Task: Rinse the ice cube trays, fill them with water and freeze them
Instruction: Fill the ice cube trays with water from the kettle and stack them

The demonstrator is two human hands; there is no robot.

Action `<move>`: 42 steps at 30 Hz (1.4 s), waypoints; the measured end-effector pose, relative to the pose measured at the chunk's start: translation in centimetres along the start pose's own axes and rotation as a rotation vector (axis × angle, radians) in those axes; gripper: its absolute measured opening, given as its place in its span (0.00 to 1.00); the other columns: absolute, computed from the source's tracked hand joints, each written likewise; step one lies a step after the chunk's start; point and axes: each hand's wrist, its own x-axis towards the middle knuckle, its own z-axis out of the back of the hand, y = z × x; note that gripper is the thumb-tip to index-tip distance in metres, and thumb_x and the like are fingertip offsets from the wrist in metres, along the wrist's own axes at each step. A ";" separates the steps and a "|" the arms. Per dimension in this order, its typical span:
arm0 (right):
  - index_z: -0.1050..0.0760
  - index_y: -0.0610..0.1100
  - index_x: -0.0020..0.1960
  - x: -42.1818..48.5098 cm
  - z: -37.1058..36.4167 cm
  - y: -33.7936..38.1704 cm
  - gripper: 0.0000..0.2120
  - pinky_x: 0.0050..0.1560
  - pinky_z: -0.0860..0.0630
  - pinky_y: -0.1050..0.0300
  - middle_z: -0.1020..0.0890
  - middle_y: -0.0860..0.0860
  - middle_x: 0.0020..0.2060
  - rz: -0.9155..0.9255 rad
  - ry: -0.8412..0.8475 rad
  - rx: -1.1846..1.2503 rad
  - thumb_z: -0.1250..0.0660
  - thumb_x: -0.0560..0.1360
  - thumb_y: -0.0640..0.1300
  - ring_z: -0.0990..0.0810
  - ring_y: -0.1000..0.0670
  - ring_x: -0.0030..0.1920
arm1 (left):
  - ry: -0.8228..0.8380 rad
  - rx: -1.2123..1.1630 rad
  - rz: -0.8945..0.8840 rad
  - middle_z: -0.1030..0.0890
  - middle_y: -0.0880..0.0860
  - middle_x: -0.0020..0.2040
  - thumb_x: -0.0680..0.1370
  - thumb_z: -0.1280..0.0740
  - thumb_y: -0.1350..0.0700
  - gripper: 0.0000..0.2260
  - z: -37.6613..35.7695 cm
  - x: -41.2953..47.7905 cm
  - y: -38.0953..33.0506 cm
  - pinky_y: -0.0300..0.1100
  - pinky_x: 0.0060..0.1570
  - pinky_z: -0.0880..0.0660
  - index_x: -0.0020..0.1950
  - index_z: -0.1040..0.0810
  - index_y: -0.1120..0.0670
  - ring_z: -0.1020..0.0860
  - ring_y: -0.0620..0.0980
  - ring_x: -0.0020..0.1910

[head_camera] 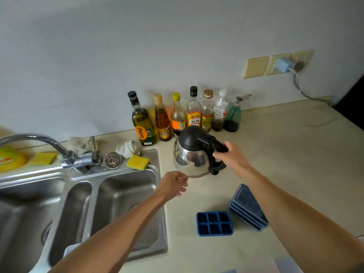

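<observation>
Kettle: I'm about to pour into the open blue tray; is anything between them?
Nothing visible: bare counter lies between the kettle and the open tray. The left hand hovers left of that path, the stacked trays right.

Seven bottles (194,110) (one a sprayer (233,115)), two sponges (137,162), one kettle (192,156), one open tray (214,223)

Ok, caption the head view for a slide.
Right hand grips the kettle; a blue ice cube tray sits nearby.
</observation>
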 end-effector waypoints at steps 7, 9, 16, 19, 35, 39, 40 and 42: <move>0.25 0.45 0.53 -2.8 -4.0 0.5 0.12 0.39 0.28 0.56 0.19 0.46 0.45 -0.040 0.028 0.188 0.28 0.73 0.36 0.20 0.47 0.46 | -0.029 -0.028 0.042 0.15 0.54 0.46 0.83 0.36 0.55 0.06 3.2 -0.2 2.2 0.37 0.37 0.22 0.52 0.21 0.54 0.17 0.49 0.39; 0.26 0.46 0.50 -4.1 -5.3 0.6 0.11 0.37 0.29 0.57 0.20 0.46 0.42 -0.038 0.004 0.225 0.29 0.72 0.35 0.21 0.49 0.43 | -0.001 -0.056 0.074 0.16 0.54 0.43 0.84 0.38 0.58 0.07 3.8 -0.4 2.8 0.38 0.36 0.24 0.49 0.21 0.56 0.19 0.49 0.36; 0.27 0.47 0.49 -7.2 -7.4 0.7 0.09 0.37 0.28 0.62 0.19 0.47 0.43 -0.038 -0.051 0.221 0.28 0.74 0.38 0.19 0.50 0.43 | 0.095 -0.069 0.139 0.19 0.57 0.44 0.84 0.37 0.60 0.05 4.8 -1.8 5.0 0.38 0.34 0.27 0.52 0.22 0.59 0.22 0.50 0.35; 0.28 0.48 0.52 -8.3 -7.7 0.7 0.11 0.35 0.29 0.67 0.19 0.49 0.45 -0.047 -0.065 0.176 0.27 0.75 0.43 0.20 0.54 0.44 | 0.135 -0.081 0.117 0.19 0.58 0.44 0.83 0.36 0.59 0.06 4.1 -1.6 5.5 0.37 0.33 0.28 0.54 0.22 0.60 0.23 0.49 0.34; 0.30 0.44 0.48 -16.7 -7.8 -10.2 0.06 0.34 0.35 0.60 0.27 0.52 0.41 -0.213 -0.085 -0.441 0.36 0.82 0.44 0.25 0.47 0.44 | 0.154 0.069 0.110 0.18 0.56 0.47 0.78 0.28 0.56 0.07 -6.4 -3.8 5.7 0.41 0.30 0.20 0.51 0.24 0.56 0.15 0.53 0.36; 0.41 0.51 0.36 -16.2 -7.9 -11.5 0.20 0.29 0.42 0.64 0.34 0.55 0.33 -0.208 -0.096 -0.334 0.36 0.81 0.39 0.32 0.54 0.34 | 0.091 0.069 0.139 0.18 0.58 0.46 0.77 0.28 0.59 0.07 -7.4 -3.9 5.8 0.42 0.28 0.20 0.49 0.26 0.55 0.16 0.53 0.34; 0.40 0.51 0.36 -16.1 -7.9 -11.8 0.19 0.29 0.41 0.64 0.33 0.55 0.33 -0.213 -0.102 -0.310 0.36 0.81 0.38 0.33 0.56 0.34 | 0.083 0.068 0.153 0.18 0.59 0.45 0.77 0.28 0.60 0.07 -7.6 -3.8 5.9 0.42 0.29 0.19 0.48 0.26 0.55 0.17 0.53 0.33; 0.36 0.49 0.39 -16.1 -7.9 -12.2 0.16 0.30 0.40 0.65 0.31 0.55 0.35 -0.224 -0.101 -0.268 0.35 0.80 0.38 0.33 0.58 0.35 | 0.062 0.073 0.173 0.18 0.59 0.45 0.77 0.29 0.61 0.06 -7.9 -3.8 6.0 0.43 0.30 0.19 0.47 0.26 0.55 0.18 0.53 0.32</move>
